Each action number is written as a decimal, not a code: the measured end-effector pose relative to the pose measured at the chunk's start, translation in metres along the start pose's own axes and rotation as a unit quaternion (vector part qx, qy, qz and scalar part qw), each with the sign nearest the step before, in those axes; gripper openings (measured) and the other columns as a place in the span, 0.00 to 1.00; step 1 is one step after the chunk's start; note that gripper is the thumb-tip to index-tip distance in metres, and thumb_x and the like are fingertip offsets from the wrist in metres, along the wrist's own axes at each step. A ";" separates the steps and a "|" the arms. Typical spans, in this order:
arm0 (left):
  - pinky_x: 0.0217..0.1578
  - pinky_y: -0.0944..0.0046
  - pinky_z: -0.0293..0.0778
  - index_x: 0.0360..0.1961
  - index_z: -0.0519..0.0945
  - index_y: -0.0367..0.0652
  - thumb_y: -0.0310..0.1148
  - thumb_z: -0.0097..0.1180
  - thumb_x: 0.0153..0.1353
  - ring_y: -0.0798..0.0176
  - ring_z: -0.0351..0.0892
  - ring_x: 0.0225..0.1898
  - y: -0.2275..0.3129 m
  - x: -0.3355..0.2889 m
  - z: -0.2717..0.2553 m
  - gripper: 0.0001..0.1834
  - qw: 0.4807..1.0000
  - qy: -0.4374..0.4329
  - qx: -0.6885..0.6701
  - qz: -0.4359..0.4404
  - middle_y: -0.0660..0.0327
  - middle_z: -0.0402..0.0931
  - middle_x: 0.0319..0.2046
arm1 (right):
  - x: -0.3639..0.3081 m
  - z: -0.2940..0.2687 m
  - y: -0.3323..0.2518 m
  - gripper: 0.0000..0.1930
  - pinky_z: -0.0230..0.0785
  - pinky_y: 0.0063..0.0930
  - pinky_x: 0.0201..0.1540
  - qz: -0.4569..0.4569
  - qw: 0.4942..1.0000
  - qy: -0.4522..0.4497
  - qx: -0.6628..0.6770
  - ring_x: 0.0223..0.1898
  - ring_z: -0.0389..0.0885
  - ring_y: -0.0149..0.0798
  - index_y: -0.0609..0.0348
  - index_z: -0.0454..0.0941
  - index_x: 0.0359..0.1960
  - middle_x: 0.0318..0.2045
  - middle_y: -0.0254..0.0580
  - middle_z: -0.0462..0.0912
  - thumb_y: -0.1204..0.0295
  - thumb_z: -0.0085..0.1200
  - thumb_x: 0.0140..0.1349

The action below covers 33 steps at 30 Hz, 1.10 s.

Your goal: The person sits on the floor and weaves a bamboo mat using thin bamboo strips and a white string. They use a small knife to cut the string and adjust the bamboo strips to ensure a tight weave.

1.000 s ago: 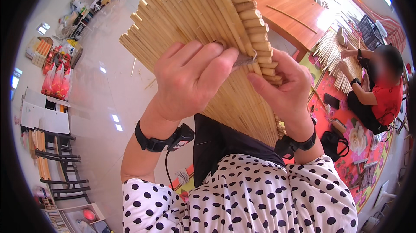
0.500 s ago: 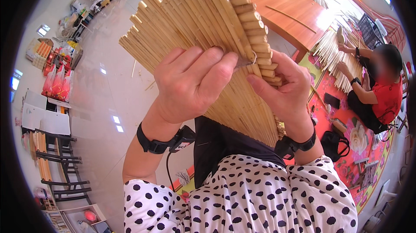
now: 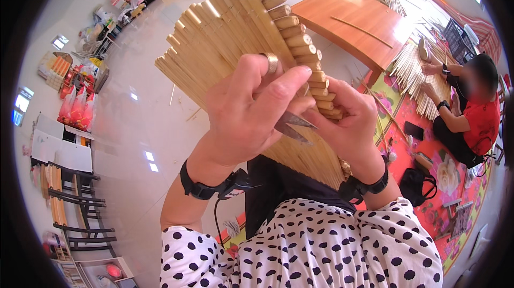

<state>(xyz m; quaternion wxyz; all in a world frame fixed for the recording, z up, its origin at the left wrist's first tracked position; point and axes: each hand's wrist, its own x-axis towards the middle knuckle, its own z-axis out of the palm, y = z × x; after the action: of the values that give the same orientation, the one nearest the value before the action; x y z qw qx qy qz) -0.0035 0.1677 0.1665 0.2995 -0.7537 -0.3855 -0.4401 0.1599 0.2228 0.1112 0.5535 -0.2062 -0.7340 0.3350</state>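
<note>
A fan-shaped panel of split bamboo strips (image 3: 214, 42) is held up before my torso, slanting down to the lower right. Thicker round bamboo ends (image 3: 300, 39) stick out in a row along its right edge. My left hand (image 3: 235, 114) is closed around small scissors (image 3: 295, 128), their two blades parted and pointing right, below the fingers. A gold-coloured band (image 3: 272, 63) shows on one of its fingers. Its thumb and fingertips lie close to the panel's right edge. My right hand (image 3: 350, 108) pinches that edge, thumb in front and the other fingers partly hidden behind.
A brown wooden table (image 3: 348, 17) with a thin stick on it stands ahead to the right. Beyond my right arm, a person in red (image 3: 476, 122) sits on a floral mat (image 3: 391, 111), handling a spread of thin sticks (image 3: 417, 79). Folded black-legged furniture (image 3: 80, 207) lines the left side.
My left hand has drawn back from the string tie at the panel's edge and turned, bringing the scissor blades into plain sight. The panel has shifted slightly and its far end has dropped.
</note>
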 end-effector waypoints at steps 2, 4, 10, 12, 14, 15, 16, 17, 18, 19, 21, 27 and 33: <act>0.21 0.67 0.70 0.34 0.82 0.41 0.29 0.72 0.47 0.63 0.74 0.23 0.007 0.005 -0.006 0.13 0.999 -0.031 -0.006 -0.018 0.59 0.69 0.28 | 0.000 0.000 -0.003 0.23 0.73 0.21 0.29 -0.021 1.000 -0.002 -0.015 0.24 0.82 0.30 0.63 0.80 0.46 0.26 0.40 0.83 0.76 0.67 0.45; 0.21 0.66 0.70 0.32 0.81 0.40 0.27 0.71 0.46 0.61 0.74 0.23 0.010 0.010 -0.010 0.12 0.998 -0.060 0.033 0.005 0.58 0.69 0.28 | 0.001 -0.001 -0.004 0.22 0.74 0.22 0.30 -0.038 0.999 -0.005 -0.008 0.25 0.83 0.32 0.63 0.80 0.46 0.27 0.41 0.83 0.76 0.67 0.45; 0.22 0.65 0.70 0.29 0.78 0.40 0.23 0.68 0.48 0.57 0.73 0.23 0.016 0.015 -0.018 0.10 0.996 -0.090 0.023 0.019 0.56 0.68 0.26 | 0.000 -0.005 -0.007 0.23 0.75 0.22 0.32 -0.033 0.999 -0.022 -0.006 0.27 0.85 0.35 0.63 0.80 0.46 0.28 0.42 0.84 0.75 0.67 0.45; 0.22 0.65 0.70 0.30 0.77 0.39 0.23 0.67 0.49 0.57 0.72 0.22 0.013 0.020 -0.016 0.10 0.997 -0.067 0.037 0.005 0.56 0.67 0.26 | 0.001 -0.005 -0.008 0.23 0.75 0.23 0.32 -0.048 0.999 -0.019 -0.007 0.27 0.85 0.35 0.63 0.79 0.47 0.28 0.42 0.84 0.75 0.67 0.46; 0.22 0.64 0.70 0.30 0.77 0.39 0.24 0.67 0.50 0.57 0.70 0.22 0.012 0.017 -0.012 0.09 0.998 -0.055 0.039 0.000 0.56 0.66 0.26 | 0.004 -0.005 -0.010 0.23 0.75 0.23 0.32 -0.051 0.998 -0.017 -0.010 0.28 0.85 0.35 0.64 0.79 0.47 0.27 0.42 0.83 0.76 0.67 0.46; 0.21 0.64 0.70 0.30 0.77 0.39 0.24 0.67 0.51 0.57 0.69 0.22 0.011 0.015 -0.011 0.09 0.998 -0.049 0.041 -0.002 0.56 0.66 0.26 | 0.003 -0.005 -0.010 0.23 0.75 0.23 0.32 -0.046 0.999 -0.021 -0.014 0.28 0.85 0.35 0.64 0.79 0.47 0.27 0.42 0.83 0.76 0.67 0.46; 0.20 0.65 0.68 0.29 0.76 0.40 0.25 0.67 0.50 0.59 0.69 0.22 0.009 0.013 -0.010 0.10 0.999 -0.032 0.043 -0.004 0.57 0.66 0.26 | 0.002 -0.005 -0.010 0.23 0.74 0.23 0.32 -0.041 0.999 -0.025 -0.018 0.28 0.85 0.35 0.64 0.79 0.47 0.27 0.42 0.83 0.76 0.67 0.46; 0.19 0.66 0.67 0.28 0.76 0.41 0.26 0.67 0.48 0.60 0.70 0.21 0.006 0.010 -0.009 0.10 0.999 -0.015 0.042 -0.006 0.59 0.66 0.26 | 0.001 -0.006 -0.010 0.23 0.74 0.23 0.31 -0.033 0.999 -0.029 -0.024 0.28 0.84 0.35 0.64 0.79 0.47 0.27 0.42 0.83 0.76 0.67 0.46; 0.18 0.67 0.65 0.27 0.76 0.42 0.27 0.68 0.47 0.62 0.70 0.20 0.005 0.009 -0.008 0.10 0.999 0.002 0.041 -0.009 0.60 0.66 0.26 | 0.001 -0.006 -0.010 0.23 0.74 0.22 0.31 -0.037 0.999 -0.029 -0.022 0.27 0.84 0.35 0.64 0.79 0.47 0.27 0.42 0.83 0.76 0.67 0.46; 0.18 0.68 0.65 0.29 0.76 0.42 0.31 0.68 0.48 0.63 0.70 0.21 0.004 0.008 -0.012 0.12 0.998 0.002 0.030 -0.051 0.61 0.67 0.26 | 0.001 -0.006 -0.011 0.23 0.74 0.22 0.31 -0.041 0.999 -0.030 -0.021 0.27 0.84 0.35 0.64 0.79 0.47 0.27 0.42 0.83 0.76 0.67 0.46; 0.18 0.68 0.65 0.32 0.76 0.42 0.37 0.70 0.51 0.66 0.69 0.21 0.004 0.010 -0.026 0.16 0.991 0.000 0.008 -0.134 0.62 0.67 0.26 | 0.001 -0.008 -0.010 0.23 0.74 0.21 0.31 -0.046 0.998 -0.027 -0.020 0.25 0.83 0.34 0.64 0.79 0.47 0.27 0.42 0.83 0.76 0.67 0.46; 0.19 0.71 0.69 0.41 0.69 0.40 0.56 0.68 0.48 0.69 0.70 0.19 0.002 -0.004 -0.047 0.33 0.986 -0.088 -0.002 -0.144 0.63 0.69 0.25 | 0.000 -0.008 0.001 0.23 0.73 0.20 0.30 -0.036 0.999 -0.006 -0.009 0.23 0.80 0.31 0.65 0.79 0.46 0.25 0.42 0.82 0.76 0.67 0.45; 0.19 0.65 0.69 0.42 0.68 0.41 0.48 0.66 0.54 0.60 0.73 0.20 0.007 -0.005 -0.047 0.27 0.986 -0.143 0.002 -0.081 0.59 0.71 0.27 | -0.001 -0.007 0.011 0.23 0.72 0.20 0.29 -0.007 1.000 0.015 0.002 0.22 0.80 0.30 0.66 0.79 0.47 0.23 0.41 0.81 0.77 0.67 0.45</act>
<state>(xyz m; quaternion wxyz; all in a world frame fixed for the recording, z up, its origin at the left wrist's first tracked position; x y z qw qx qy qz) -0.0197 0.1250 0.1819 0.2056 -0.7745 -0.4852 -0.3500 0.1659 0.2310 0.1038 0.5672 -0.2050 -0.7262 0.3300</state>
